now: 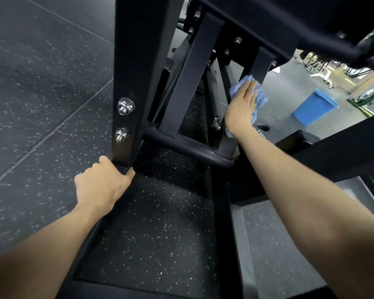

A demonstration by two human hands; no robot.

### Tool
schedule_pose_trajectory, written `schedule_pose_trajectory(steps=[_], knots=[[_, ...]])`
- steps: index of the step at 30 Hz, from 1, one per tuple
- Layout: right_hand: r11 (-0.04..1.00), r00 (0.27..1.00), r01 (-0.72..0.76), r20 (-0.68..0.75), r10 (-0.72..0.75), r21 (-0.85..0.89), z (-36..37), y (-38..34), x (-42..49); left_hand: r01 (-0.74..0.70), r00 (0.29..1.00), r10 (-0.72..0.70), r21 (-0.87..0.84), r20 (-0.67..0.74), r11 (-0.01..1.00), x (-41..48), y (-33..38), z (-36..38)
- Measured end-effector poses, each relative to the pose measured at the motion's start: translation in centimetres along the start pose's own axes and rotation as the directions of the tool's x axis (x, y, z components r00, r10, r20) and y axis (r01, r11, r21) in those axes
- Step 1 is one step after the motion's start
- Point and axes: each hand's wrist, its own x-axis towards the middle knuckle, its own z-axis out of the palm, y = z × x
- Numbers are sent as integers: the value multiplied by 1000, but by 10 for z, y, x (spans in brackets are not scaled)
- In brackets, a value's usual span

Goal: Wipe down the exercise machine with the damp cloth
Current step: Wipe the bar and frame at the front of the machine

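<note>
The exercise machine (136,67) is a black steel frame with bolted uprights and a padded part overhead. My right hand (241,108) reaches far in and presses a blue damp cloth (260,98) flat against a rear black upright, fingers straight; the cloth bulges out past my fingers and below my wrist. My left hand (103,182) grips the lower end of the near upright, thumb on one side and fingers wrapped round the other.
A blue bin (314,110) stands on the grey floor beyond the frame at right. Speckled black rubber floor (41,104) lies to the left and under the frame. A round black crossbar (188,148) joins the uprights low down. More gym gear shows far right.
</note>
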Motion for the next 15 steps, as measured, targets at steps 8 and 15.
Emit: schedule_pose_trajectory(steps=[8, 15], knots=[[983, 991, 22, -134, 3, 185, 3, 7, 12, 65, 998, -65, 15, 7, 998, 8, 3, 1], [959, 978, 26, -206, 34, 282, -25, -19, 55, 77, 997, -77, 8, -15, 997, 9, 4, 1]])
